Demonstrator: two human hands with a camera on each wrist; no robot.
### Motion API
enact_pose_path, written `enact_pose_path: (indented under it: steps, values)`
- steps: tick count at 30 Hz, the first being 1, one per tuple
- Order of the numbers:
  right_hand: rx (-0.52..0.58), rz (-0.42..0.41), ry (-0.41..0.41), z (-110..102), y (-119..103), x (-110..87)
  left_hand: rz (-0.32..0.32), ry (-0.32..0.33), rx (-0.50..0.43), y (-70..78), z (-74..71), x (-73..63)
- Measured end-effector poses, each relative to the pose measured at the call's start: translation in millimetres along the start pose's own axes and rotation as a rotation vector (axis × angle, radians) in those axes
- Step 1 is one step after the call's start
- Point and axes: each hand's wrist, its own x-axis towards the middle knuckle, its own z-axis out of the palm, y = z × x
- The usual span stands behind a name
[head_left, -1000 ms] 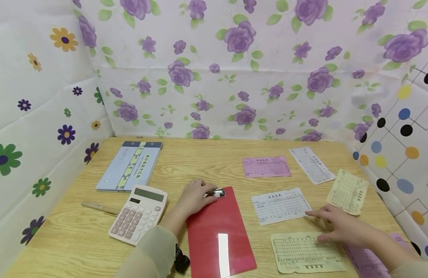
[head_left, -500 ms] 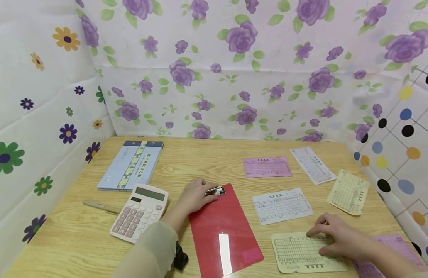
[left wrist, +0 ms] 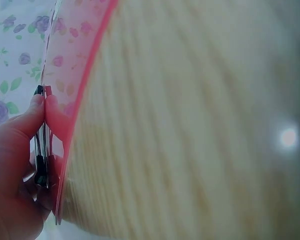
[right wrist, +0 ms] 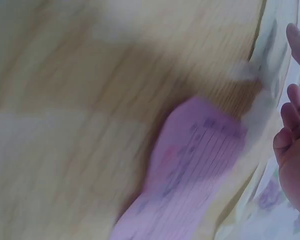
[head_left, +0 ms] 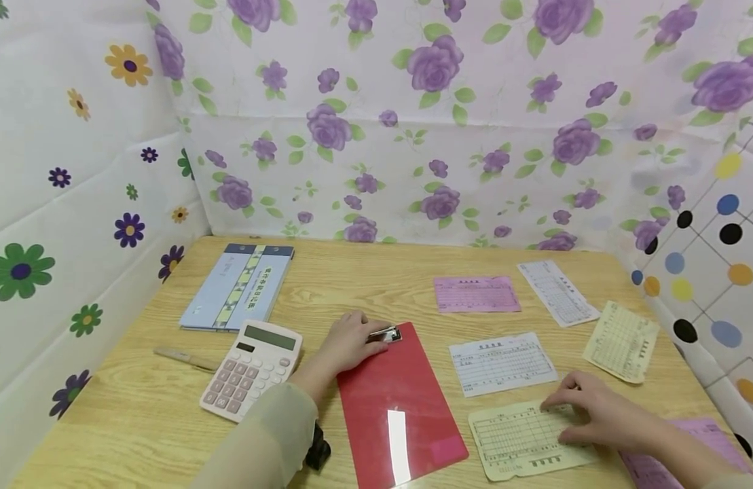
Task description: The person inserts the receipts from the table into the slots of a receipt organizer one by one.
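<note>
My left hand [head_left: 352, 343] grips the metal clip [head_left: 388, 334] at the top of a translucent red clipboard [head_left: 394, 401]. In the left wrist view the thumb presses along the clip [left wrist: 40, 140]. My right hand [head_left: 602, 414] lies over the right part of a pale yellow slip [head_left: 517, 438], fingers and thumb apart, fingertips on the paper. A printed white slip [head_left: 503, 363] lies just beyond it. Under the right forearm is a pink slip [head_left: 712, 441], also large in the right wrist view. That view shows the right hand [right wrist: 295, 145] only at its edge.
Another pink slip [head_left: 476, 294], a second white slip [head_left: 558, 292] and a second yellow slip [head_left: 622, 341] lie towards the back right. On the left are a pink calculator [head_left: 254, 370], a blue account book [head_left: 238, 288] and a tan pen-like stick [head_left: 183, 357]. Patterned cloth surrounds the wooden table [head_left: 119, 414].
My right hand has drawn back from the white slip onto the near yellow slip, which has slid slightly left. The clipboard has shifted a little to the right under my left hand.
</note>
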Motion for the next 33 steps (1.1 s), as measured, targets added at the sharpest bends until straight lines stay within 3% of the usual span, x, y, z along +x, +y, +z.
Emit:
enact_pose_path:
  steps: [5,13,26,33]
  values:
    - [0.026,0.073,-0.054,1.3,8.5,-10.0,-0.008,-0.007,-0.001,1.0,-2.1,0.0]
    - [0.020,0.041,-0.051,4.5,14.9,-7.3,-0.009,-0.021,0.030,1.3,-3.3,1.3]
    - [0.171,0.119,-0.121,1.9,15.7,0.1,0.005,-0.020,0.046,6.4,-5.8,0.4]
    - [0.260,0.185,-0.082,1.7,10.6,1.4,0.007,-0.020,0.051,5.9,-6.0,-0.3]
